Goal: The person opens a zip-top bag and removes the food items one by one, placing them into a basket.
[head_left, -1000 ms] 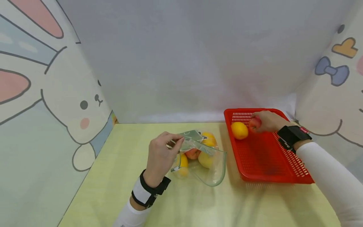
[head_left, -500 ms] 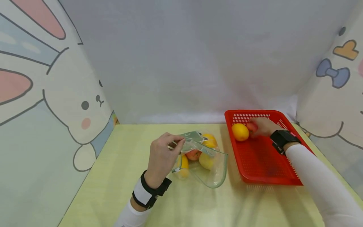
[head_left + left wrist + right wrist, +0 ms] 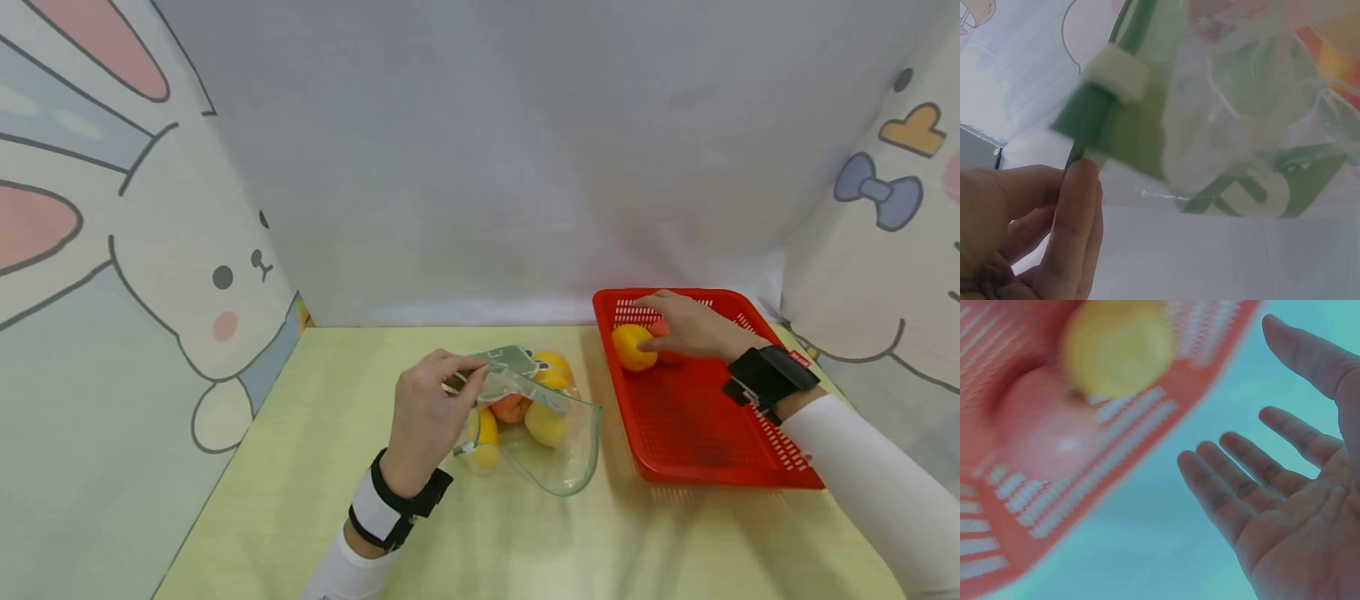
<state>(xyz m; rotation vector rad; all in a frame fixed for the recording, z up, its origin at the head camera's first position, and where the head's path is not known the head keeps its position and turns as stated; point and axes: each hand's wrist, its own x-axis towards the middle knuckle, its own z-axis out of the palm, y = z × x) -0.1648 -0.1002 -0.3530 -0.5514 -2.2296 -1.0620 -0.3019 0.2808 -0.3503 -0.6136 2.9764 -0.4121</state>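
My left hand (image 3: 438, 408) pinches the edge of a clear zip bag (image 3: 555, 475) with green print, its mouth toward me. Through the plastic show a red-orange fruit (image 3: 512, 408), a pale yellow fruit (image 3: 545, 425), an orange-yellow fruit (image 3: 553, 371) and a long yellow fruit (image 3: 486, 433). My right hand (image 3: 693, 325) is spread over the red basket (image 3: 712, 471), holding nothing. Just under its fingers lie a yellow-orange fruit (image 3: 633, 347) and, partly hidden behind the hand, a red apple (image 3: 1047, 425). In the right wrist view the fingers are apart and stretched out.
The basket stands at the right of a pale yellow table (image 3: 315, 500), with slotted sides and a raised rim. A grey-white wall (image 3: 450, 167) closes off the back. Side panels with printed rabbits (image 3: 210, 275) stand to the left and right.
My right hand has let go of the red apple, which now lies beside the yellow-orange fruit, and the fingers have spread and lifted leftward over both. The left hand stays put.
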